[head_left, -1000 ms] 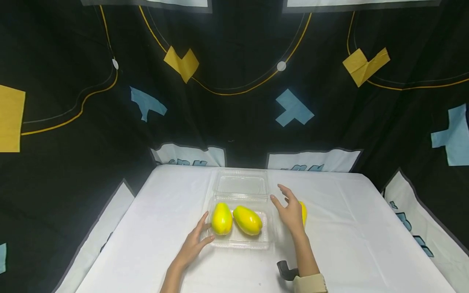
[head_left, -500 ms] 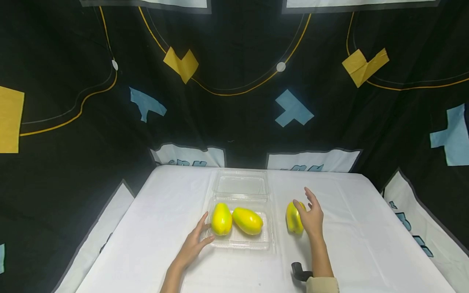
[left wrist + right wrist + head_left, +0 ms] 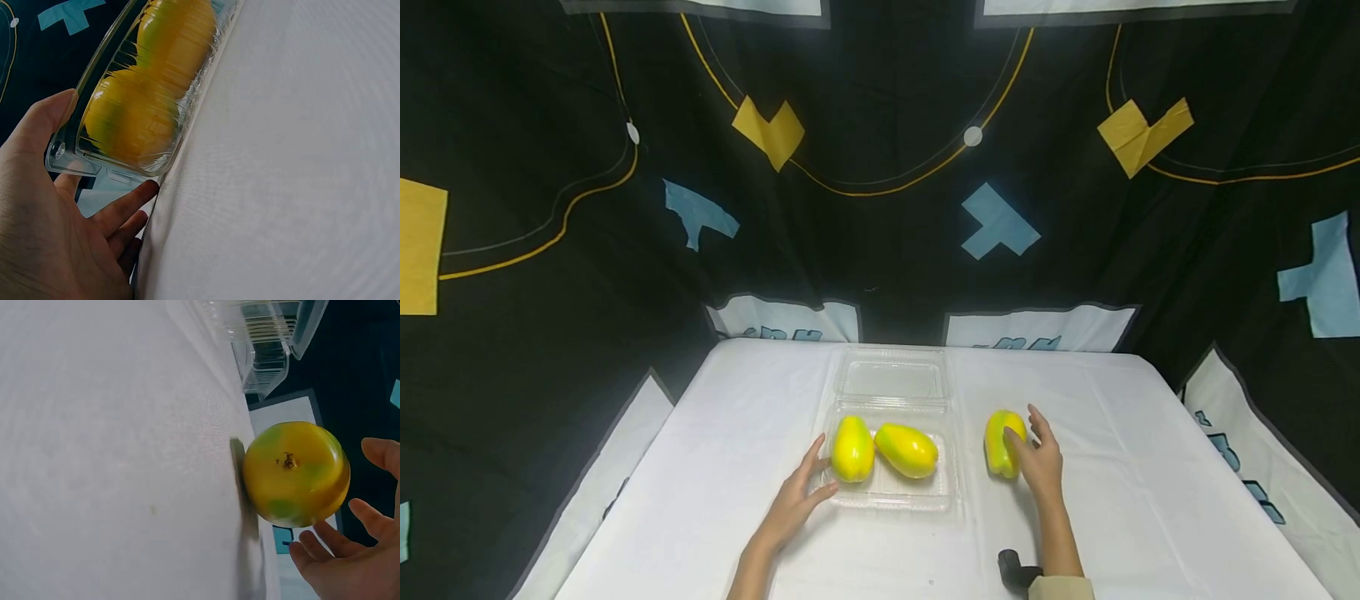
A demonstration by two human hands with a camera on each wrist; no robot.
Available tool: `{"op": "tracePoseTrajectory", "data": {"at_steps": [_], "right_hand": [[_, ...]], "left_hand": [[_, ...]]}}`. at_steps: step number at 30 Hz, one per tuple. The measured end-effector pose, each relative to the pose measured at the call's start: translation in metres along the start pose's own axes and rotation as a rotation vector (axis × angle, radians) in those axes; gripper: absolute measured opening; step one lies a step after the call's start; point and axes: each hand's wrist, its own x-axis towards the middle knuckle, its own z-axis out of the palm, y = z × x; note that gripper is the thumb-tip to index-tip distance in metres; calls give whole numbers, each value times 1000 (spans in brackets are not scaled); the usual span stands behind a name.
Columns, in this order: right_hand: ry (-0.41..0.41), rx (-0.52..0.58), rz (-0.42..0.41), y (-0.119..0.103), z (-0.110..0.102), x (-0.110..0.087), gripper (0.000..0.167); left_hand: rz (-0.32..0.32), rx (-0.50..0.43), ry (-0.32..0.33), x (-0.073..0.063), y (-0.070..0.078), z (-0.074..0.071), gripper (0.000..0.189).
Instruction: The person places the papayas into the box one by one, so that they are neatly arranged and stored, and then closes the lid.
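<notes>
In the head view, two yellow-green fruits (image 3: pixel 853 450) (image 3: pixel 907 451) lie side by side in an open clear plastic clamshell container (image 3: pixel 938 492). My left hand (image 3: pixel 792 498) is at its near left corner, thumb and fingers spread. The left wrist view shows the left thumb (image 3: pixel 53 119) at the container's rim and the other fingers loosely extended below. A third yellow-green fruit (image 3: pixel 1000 446) lies on the table right of the container. My right hand (image 3: pixel 1039 462) is at its right side, fingers spread. In the right wrist view the thumb stands apart from this fruit (image 3: pixel 297 475); a fingertip appears at its lower edge.
The container's lid (image 3: pixel 892 377) lies folded back toward the far side. A white cloth covers the table (image 3: pixel 1135 483). Black fabric (image 3: pixel 865 250) with yellow and blue shapes hangs behind. A dark wrist device (image 3: pixel 1017 572) sits by the right forearm.
My right hand has moved right, from between the container and the third fruit to that fruit's right side, then lowered beside it. The left hand stays at the container.
</notes>
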Motion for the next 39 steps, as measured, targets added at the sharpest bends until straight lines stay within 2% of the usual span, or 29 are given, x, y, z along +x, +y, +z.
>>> {"op": "tracePoseTrajectory", "data": {"at_steps": [5,12,15,18,25,27,39], "right_hand": [[-46,99,75,6,0,1,68],[-79,159,185,12,1,1,76],[-87,160,202,13,1,1,77],[-94,160,216,14,2,1,76],[-100,162,211,15,3,0,74],[-98,164,208,16,4,0,74],[-97,182,187,17,3,0,73]], "left_hand": [[3,16,15,0,4,1,71],[-10,-10,-3,-8,36,-6,70],[-5,1,-14,-10,43,-8,70],[3,-1,-9,-10,40,-7,70],[6,6,20,-1,6,2,70],[5,12,14,0,1,2,70],[-1,4,8,0,0,1,72]]}}
